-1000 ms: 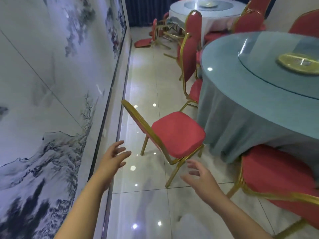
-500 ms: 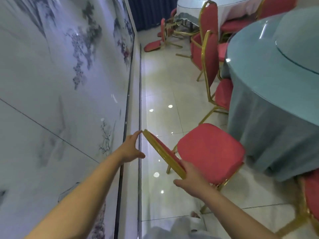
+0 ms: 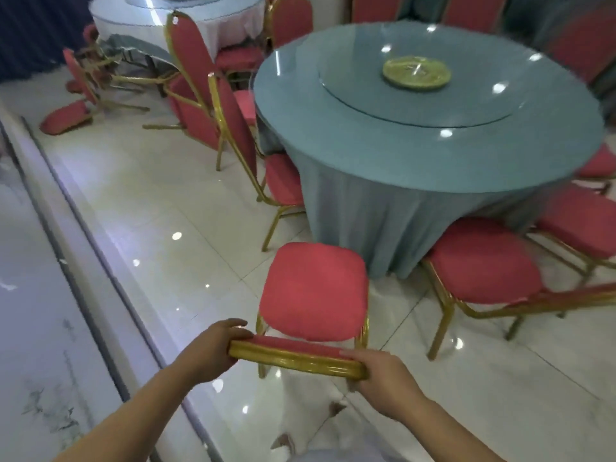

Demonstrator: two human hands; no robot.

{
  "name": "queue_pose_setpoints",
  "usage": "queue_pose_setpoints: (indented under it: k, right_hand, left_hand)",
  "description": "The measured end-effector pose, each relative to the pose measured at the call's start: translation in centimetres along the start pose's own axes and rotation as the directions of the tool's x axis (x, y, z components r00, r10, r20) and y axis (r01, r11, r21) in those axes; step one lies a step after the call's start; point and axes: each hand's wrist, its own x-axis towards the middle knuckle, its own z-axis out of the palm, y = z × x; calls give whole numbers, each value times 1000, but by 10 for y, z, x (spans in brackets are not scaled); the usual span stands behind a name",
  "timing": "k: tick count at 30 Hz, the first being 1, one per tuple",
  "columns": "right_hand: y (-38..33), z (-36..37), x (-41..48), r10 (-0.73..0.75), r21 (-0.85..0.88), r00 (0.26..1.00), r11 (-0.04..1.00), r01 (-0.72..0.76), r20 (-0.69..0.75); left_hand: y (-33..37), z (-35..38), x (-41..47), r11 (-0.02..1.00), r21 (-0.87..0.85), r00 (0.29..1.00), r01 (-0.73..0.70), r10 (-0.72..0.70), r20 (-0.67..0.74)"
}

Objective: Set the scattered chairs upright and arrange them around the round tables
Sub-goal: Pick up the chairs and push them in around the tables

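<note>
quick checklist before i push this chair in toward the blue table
1. Chair upright, seat facing the round table: ok.
2. Left hand grips the top rail: ok.
3. Right hand grips the rail: ok.
4. Gap between left neighbour chair and right neighbour chair looks wide enough: probably ok.
5. All four legs planted: cannot tell, front ones hidden.
6. Fallen chair near the far wall: not ok, lying toppled.

Upright red chair (image 3: 313, 291) facing round table (image 3: 430, 148)
</note>
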Motion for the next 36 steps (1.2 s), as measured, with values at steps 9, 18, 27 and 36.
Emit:
queue_pose_setpoints:
  k: [9,18,27,36]
  right_hand:
    - [23,-4,-10,259,94,900,966,-241,-351]
    - [55,-47,44,257,63,892,966,-252,-373]
    - [69,-76,110,206,85,888,979,-188,-410]
    - [58,-77,132,253,105,867,968,-230,-430]
  left_hand:
    - [64,-24,80,975,-86,978,-204,199,-56]
    - [100,-54,152,981,111,987,-161,162,3]
    - [111,-84,214,985,133,992,-110,117,-47]
    - [103,-100,234,976,162,987,-148,155,-33]
